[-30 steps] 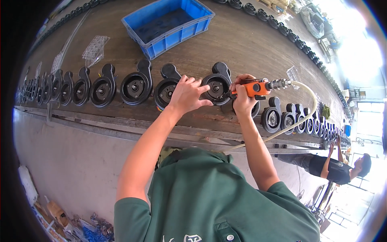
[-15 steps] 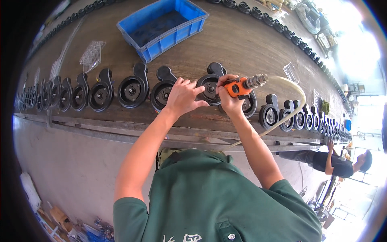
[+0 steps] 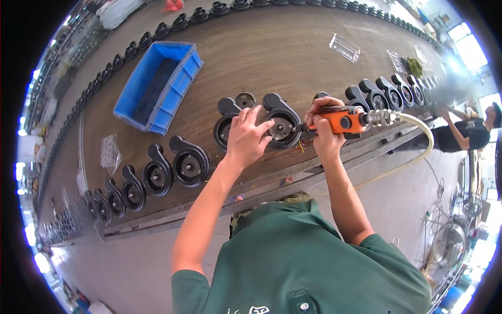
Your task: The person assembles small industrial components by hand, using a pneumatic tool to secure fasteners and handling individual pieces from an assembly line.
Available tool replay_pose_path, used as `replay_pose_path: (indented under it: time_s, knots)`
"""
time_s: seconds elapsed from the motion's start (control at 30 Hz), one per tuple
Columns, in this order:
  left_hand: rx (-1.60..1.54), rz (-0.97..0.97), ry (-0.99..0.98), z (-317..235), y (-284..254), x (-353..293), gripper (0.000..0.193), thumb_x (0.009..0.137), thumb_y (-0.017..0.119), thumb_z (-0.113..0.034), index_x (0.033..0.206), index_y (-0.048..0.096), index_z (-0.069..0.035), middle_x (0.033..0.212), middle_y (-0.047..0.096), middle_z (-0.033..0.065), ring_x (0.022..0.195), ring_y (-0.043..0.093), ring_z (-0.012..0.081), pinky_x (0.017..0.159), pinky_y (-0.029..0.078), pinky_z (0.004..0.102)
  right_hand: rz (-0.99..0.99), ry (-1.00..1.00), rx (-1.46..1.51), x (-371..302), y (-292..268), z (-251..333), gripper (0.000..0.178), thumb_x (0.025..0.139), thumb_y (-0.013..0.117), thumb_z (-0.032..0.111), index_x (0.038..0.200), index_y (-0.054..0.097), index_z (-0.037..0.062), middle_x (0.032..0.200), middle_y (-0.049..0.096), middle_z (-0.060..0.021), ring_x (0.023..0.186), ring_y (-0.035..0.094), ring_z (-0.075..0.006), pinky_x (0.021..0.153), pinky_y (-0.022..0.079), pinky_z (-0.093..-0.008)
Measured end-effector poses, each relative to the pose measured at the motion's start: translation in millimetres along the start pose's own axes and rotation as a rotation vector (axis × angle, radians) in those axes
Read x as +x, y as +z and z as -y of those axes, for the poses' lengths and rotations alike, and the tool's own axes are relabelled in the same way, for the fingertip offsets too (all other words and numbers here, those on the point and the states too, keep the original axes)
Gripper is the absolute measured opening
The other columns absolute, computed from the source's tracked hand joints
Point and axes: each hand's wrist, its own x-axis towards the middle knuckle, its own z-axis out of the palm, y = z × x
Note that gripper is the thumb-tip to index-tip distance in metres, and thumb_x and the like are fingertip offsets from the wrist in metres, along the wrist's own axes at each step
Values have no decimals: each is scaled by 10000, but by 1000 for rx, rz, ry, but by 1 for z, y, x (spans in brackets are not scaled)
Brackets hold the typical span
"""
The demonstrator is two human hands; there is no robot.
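My right hand (image 3: pixel 325 131) is wrapped round an orange air screwdriver (image 3: pixel 348 122) with a pale hose (image 3: pixel 418 125) at its back end. The tool's tip points left, at the metal disc inside a black round housing (image 3: pixel 280 124) that has a rounded arm on top. My left hand (image 3: pixel 247 137) is open, fingers spread, over the gap between this housing and its left neighbour (image 3: pixel 222 130). Its index finger and thumb reach the disc's left edge. A loose round metal disc (image 3: pixel 244 99) lies behind the two housings. Colored wires (image 3: pixel 301 145) show below the right housing.
A blue plastic crate (image 3: pixel 183 86) stands on the brown tabletop (image 3: pixel 246 57). More black housings (image 3: pixel 189 161) line the front edge on both sides. Clear plastic trays (image 3: pixel 344 48) lie beyond. Another row (image 3: pixel 200 14) runs along the far side. A co-worker (image 3: pixel 465 133) stands at the right.
The view has turned, so the crate and rows appear tilted. The screwdriver has swung from pointing up and away to lying sideways, its tip at the housing. My left hand remains spread beside it.
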Motion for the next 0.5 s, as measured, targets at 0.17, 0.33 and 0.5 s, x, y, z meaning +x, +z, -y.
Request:
replay_pose_path:
  time_s: [0.17, 0.33, 0.5]
  knots:
    - [74, 263, 18, 0, 13, 35, 499, 822, 839, -263, 1310, 749, -213, 1594, 453, 231, 1437, 414, 411, 1163, 384, 524, -175, 5, 70, -8, -35, 6, 289, 878, 555, -80, 1152, 597, -1, 957, 642, -95, 724, 629, -148, 649, 526, -279]
    - [133, 272, 43, -6, 3, 40, 363, 838, 824, -235, 1165, 774, -86, 1570, 482, 238, 1428, 432, 425, 1169, 375, 536, -248, 31, 67, -18, -46, -1, 277, 865, 587, -72, 1132, 607, -3, 961, 665, -98, 717, 638, -140, 633, 526, -262]
    - [135, 271, 34, -1, 4, 37, 445, 798, 862, -273, 1211, 775, -132, 1569, 489, 227, 1410, 445, 433, 1144, 396, 527, -287, 15, 107, -18, -50, -2, 271, 865, 585, -72, 1128, 611, -9, 957, 667, -96, 719, 645, -139, 633, 526, -260]
